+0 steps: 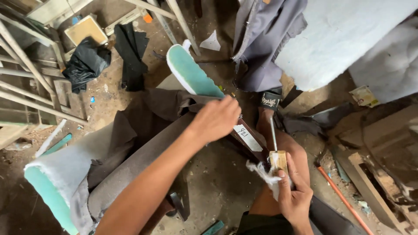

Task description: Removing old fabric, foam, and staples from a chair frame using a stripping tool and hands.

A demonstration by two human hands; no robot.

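Item: upholstery work, seen from above.

Left hand [216, 118], centre of the frame: fingers curled down and pressed onto the dark brown fabric [130, 152] where it wraps a dark wooden frame rail [250, 141], seemingly to keep the cloth taut against the wood. What lies under the palm is hidden.

Right hand [296, 198], lower right of centre: closed around the pale wooden handle of a slim metal tool [273, 137], with a tuft of white wadding [261, 172] caught against the handle. The shaft points toward the upper frame (its tip is hard to make out against the foot and a black strap behind it), angled along the rail as if to work at the fabric edge.

The workpiece, a padded part with teal foam [191, 74] edged in white, runs from upper centre to lower left; its lower end is cut off by the frame edge.

Surroundings: grey cloth [265, 39] and a pale foam slab [344, 35] upper right, a black bag [85, 63] and bare wooden frames [26, 87] upper left, an orange rod [344, 200] lower right, on a dusty floor [217, 178].
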